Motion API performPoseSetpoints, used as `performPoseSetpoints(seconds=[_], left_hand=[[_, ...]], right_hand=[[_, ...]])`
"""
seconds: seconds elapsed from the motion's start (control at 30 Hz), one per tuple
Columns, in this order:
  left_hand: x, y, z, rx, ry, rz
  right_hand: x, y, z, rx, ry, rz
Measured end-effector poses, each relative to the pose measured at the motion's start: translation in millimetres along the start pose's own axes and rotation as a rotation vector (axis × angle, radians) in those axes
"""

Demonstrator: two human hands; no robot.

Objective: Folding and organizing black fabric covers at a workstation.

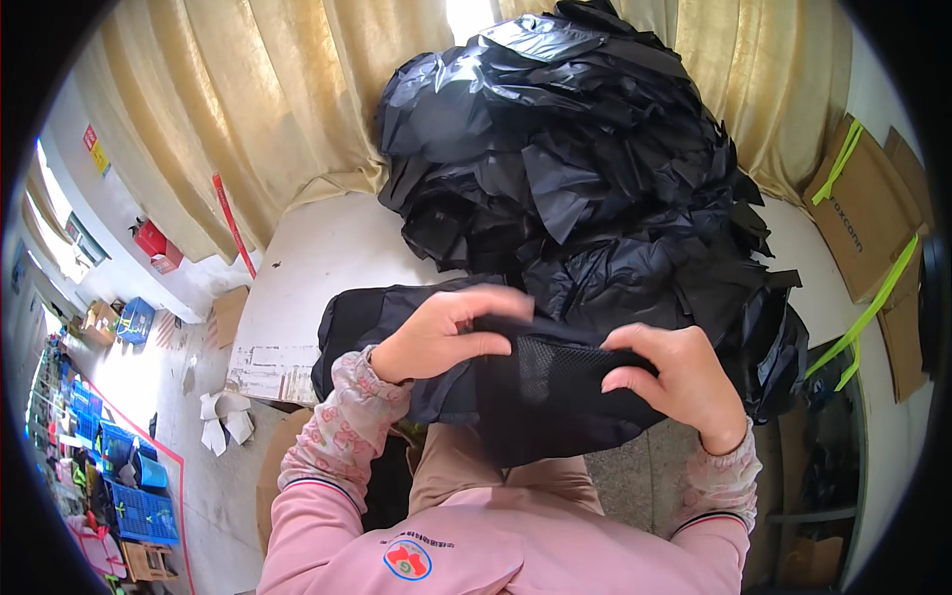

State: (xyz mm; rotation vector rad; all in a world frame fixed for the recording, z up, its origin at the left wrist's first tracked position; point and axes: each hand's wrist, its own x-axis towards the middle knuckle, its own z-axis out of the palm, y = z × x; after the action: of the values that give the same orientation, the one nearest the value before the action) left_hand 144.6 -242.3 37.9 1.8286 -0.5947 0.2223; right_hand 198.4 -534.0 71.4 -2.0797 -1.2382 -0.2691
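Both hands pinch black garment, long axis left-right.

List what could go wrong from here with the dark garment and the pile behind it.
1. The heap of black plastic bags looms over the white table; it may slide onto the work.
2. The left hand and right hand pinch only the black mesh-lined garment at its top edge; it may slip.

A tall heap of black plastic bags blocks the far and right side of the white surface. The surface's left part lies bare, leaving free passage there. Curtains close it off behind.
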Motion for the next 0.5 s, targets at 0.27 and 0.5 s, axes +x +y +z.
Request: performPoseSetpoints(seconds=[0.27,0.5], left_hand=[[-25,-95,-38,-0.198,0.257,-0.442],[-137,-189,52,-1.131,-0.058,-0.687]], right_hand=[[26,0,-32,0.209,0.161,0.185],[55,3,-44,0.878,0.535,0.292]])
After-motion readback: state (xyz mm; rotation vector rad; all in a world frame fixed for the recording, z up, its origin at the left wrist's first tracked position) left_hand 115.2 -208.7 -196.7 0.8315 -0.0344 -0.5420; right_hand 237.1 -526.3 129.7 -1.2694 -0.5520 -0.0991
